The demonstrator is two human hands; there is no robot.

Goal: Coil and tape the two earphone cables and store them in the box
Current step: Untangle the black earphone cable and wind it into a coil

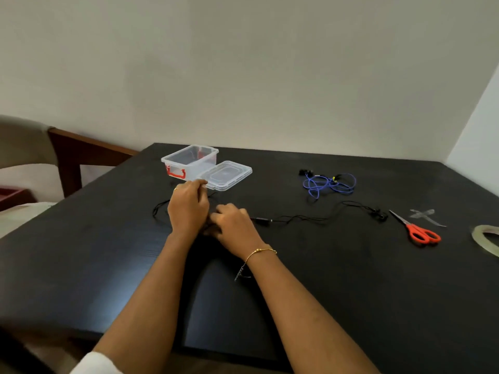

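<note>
A black earphone cable (302, 218) lies stretched across the dark table (337, 279), its earbuds at the right end. My left hand (188, 209) and my right hand (235, 225) meet over its left part, fingers curled on the cable; a loop trails out to the left. A tangled blue earphone cable (328, 184) lies further back on the right. The clear plastic box (190, 161) with red latches stands open behind my left hand, its lid (226, 175) leaning against it. A roll of clear tape (486, 238) sits at the right edge.
Orange-handled scissors (417, 228) lie right of the black earbuds, with crossed strips of clear tape (425, 215) stuck on the table just behind them. A wooden chair (78, 152) stands at the table's left side. A wall runs behind the table.
</note>
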